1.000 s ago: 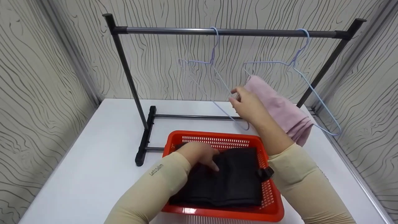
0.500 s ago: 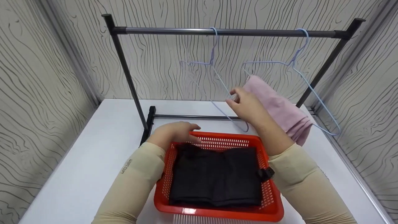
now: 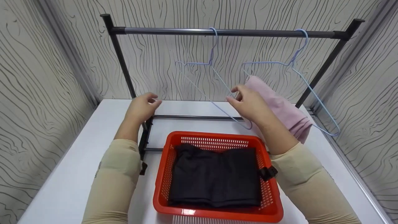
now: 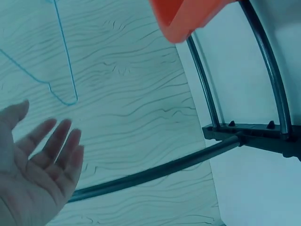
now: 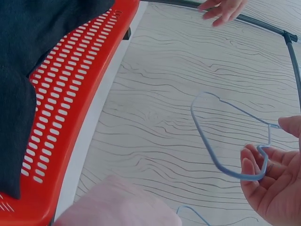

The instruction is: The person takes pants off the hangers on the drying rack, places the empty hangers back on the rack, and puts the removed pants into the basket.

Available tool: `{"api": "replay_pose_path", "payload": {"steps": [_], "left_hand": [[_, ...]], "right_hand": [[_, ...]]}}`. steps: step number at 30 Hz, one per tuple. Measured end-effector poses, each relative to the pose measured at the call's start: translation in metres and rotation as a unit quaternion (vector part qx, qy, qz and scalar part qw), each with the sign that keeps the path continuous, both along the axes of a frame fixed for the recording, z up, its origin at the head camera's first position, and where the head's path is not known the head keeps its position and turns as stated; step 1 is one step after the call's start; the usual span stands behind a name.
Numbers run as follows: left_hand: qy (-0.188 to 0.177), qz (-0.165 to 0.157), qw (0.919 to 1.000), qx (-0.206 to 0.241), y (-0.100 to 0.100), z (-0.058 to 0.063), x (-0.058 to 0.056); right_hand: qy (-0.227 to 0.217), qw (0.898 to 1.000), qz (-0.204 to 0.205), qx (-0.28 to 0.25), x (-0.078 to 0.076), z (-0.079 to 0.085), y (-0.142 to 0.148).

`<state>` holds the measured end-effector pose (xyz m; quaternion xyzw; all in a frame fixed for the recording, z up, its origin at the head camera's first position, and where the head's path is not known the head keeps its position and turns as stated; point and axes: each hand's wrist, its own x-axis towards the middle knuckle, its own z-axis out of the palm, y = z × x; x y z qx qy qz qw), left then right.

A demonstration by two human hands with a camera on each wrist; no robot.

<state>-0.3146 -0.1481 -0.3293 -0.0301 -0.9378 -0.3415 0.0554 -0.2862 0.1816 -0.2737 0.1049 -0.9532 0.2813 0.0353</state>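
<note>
Head: seemingly folded cloth (image 3: 214,179) in basket (image 3: 214,135)

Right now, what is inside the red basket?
Folded black cloth lies inside the red basket. How many pieces it is, I cannot tell. The cloth hides the basket's floor, so anything beneath it cannot be seen.

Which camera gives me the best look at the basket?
The head view: nearly the whole basket shows from above, with black cloth inside. The left wrist view catches only a corner at the top of the picture; the right wrist view shows one slotted side up close, cut off by the frame.
</note>
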Motion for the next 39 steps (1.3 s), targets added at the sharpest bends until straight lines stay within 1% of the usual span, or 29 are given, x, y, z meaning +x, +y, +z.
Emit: {"api": "replay_pose_path", "payload": {"steps": [2, 4, 7, 10, 14, 17, 20, 22, 24, 27, 30, 33, 36, 39], "left_hand": [[0.027, 0.055, 0.9979, 0.021, -0.009, 0.002, -0.001], [0.045, 0.106, 0.9924, 0.045, -0.018, 0.003, -0.003], [0.059, 0.159, 0.9822, 0.081, -0.028, 0.002, -0.006], [0.063, 0.189, 0.9733, 0.115, -0.036, 0.0, -0.009], [0.071, 0.211, 0.9644, 0.143, -0.047, -0.001, -0.013], [0.077, 0.223, 0.9576, 0.165, -0.052, -0.002, -0.016], [0.073, 0.228, 0.9529, 0.186, -0.055, -0.002, -0.019], [0.07, 0.224, 0.9518, 0.197, -0.056, -0.002, -0.022], [0.065, 0.216, 0.9528, 0.203, -0.057, -0.003, -0.024], [0.05, 0.197, 0.9581, 0.202, -0.056, -0.006, -0.028], [0.025, 0.175, 0.9674, 0.182, -0.052, -0.011, -0.032], [0.005, 0.155, 0.9744, 0.162, -0.048, -0.018, -0.035], [0.009, 0.143, 0.9779, 0.153, -0.043, -0.025, -0.04], [0.025, 0.141, 0.9776, 0.154, -0.04, -0.031, -0.045]], "right_hand": [[0.005, 1.0, -0.001, 0.005, -0.001, 0.002, 0.003], [0.011, 1.0, 0.001, 0.009, -0.002, 0.004, 0.007], [0.026, 1.0, -0.002, 0.01, -0.002, 0.008, 0.016], [0.046, 0.999, -0.006, -0.003, 0.0, 0.013, 0.027], [0.067, 0.997, -0.018, -0.024, 0.003, 0.023, 0.04], [0.098, 0.994, -0.034, -0.016, 0.004, 0.03, 0.052], [0.143, 0.988, -0.051, -0.003, 0.005, 0.035, 0.066], [0.176, 0.983, -0.061, 0.004, 0.007, 0.039, 0.077], [0.2, 0.977, -0.077, 0.005, 0.009, 0.042, 0.088], [0.22, 0.969, -0.113, 0.003, 0.012, 0.045, 0.104], [0.208, 0.967, -0.149, -0.004, 0.014, 0.044, 0.117], [0.184, 0.969, -0.168, -0.001, 0.013, 0.04, 0.129], [0.157, 0.972, -0.176, 0.011, 0.009, 0.033, 0.14], [0.132, 0.975, -0.18, 0.018, 0.006, 0.022, 0.15]]}}
